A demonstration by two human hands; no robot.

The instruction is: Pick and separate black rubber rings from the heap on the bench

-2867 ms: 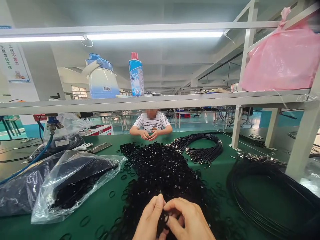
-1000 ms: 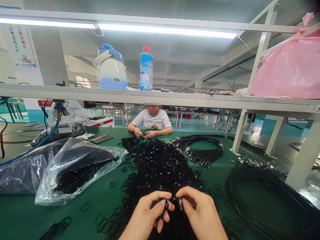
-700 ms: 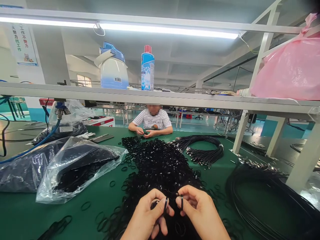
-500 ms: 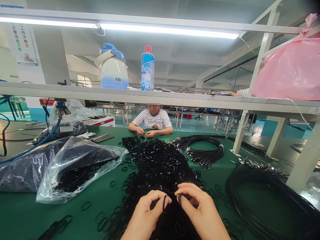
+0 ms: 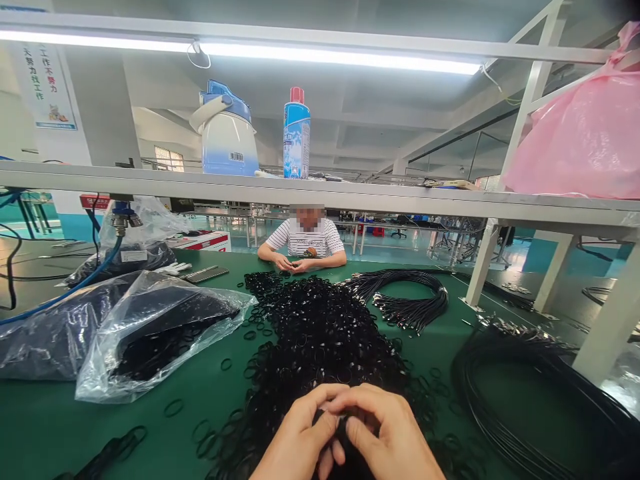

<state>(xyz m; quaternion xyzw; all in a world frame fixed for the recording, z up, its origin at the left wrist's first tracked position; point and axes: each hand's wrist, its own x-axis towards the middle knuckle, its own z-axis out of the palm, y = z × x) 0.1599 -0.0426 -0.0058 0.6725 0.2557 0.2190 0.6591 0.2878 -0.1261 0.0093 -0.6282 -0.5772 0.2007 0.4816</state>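
Observation:
Close together over a heap of black rings (image 5: 325, 333), my two hands meet at the fingertips. My left hand (image 5: 304, 430) is closed in a pinch on a black ring (image 5: 318, 416), mostly covered by the fingers. My right hand (image 5: 389, 423) is closed too, its thumb and fingers bent around a dark piece of the same kind; its outline is hidden. The right index finger overlaps the left fingertips. Loose rings (image 5: 205, 437) lie on the green table mat (image 5: 165, 443) left of the hands.
Clear plastic bags (image 5: 165, 333) of black parts lie left. Bundled black cables (image 5: 415, 300) and a larger cable coil (image 5: 493, 427) lie right. Across the table, a person (image 5: 307, 243) in a striped shirt has both hands together. A shelf (image 5: 320, 190) carries a jug (image 5: 229, 137) and a spray can (image 5: 297, 137).
My hands were slightly apart, each pinching a black ring. They have come together, so the fingertips now meet and mostly cover the rings. The person opposite has brought their hands closer together.

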